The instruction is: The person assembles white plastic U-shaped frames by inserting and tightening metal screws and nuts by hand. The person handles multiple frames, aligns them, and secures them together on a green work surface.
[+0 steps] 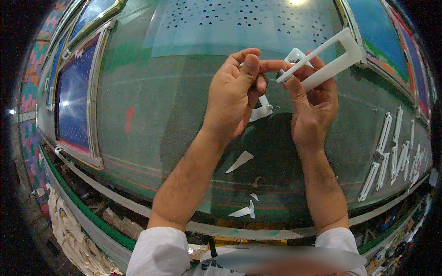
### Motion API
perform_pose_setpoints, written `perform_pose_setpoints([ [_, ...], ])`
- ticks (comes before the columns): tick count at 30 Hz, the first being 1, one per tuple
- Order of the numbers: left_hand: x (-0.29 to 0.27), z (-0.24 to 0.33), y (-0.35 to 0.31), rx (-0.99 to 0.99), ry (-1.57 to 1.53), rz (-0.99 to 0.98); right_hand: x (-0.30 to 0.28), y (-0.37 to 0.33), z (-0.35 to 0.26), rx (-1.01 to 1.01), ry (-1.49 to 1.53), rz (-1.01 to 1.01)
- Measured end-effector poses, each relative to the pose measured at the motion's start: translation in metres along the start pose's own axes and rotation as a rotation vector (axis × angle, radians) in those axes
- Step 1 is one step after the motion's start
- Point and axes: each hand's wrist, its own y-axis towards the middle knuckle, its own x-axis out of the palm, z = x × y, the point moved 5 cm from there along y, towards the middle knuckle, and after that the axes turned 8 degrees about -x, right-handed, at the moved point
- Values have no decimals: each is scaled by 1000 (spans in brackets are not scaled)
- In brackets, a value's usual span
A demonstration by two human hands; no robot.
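Observation:
My right hand (pixel 315 101) grips a white plastic rectangular frame (pixel 338 64), which tilts up to the right. A small shiny metal piece (pixel 282 74) sits at the frame's near-left end, beside my right thumb. Behind the frame, at the right fingers, another white plastic part (pixel 294 55) partly shows. Just to the left, my left hand (pixel 232 89) is closed, its thumb and fingers pinched together close to the metal piece. Whatever those fingers hold is hidden. Below the hands, partly covered by the left one, a white bracket (pixel 262 110) lies on the table.
Pointed white scraps (pixel 240 162) lie on the green table (pixel 138 96) between my forearms. At the right, several slim white frames (pixel 384 133) are laid out. A framed blue screen (pixel 76 96) stands at the left; a translucent perforated sheet (pixel 239 23) covers the far side.

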Motion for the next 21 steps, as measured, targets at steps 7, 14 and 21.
perform_pose_setpoints([
  [7,-9,2,-1,-7,-7,4,5,-5,-1,-29,83,-15],
  [14,0,0,-6,10,230,-67,4,-2,-1,-29,54,-28],
  [21,7,5,-11,33,398,-36,4,-2,-1,-15,20,-12],
])
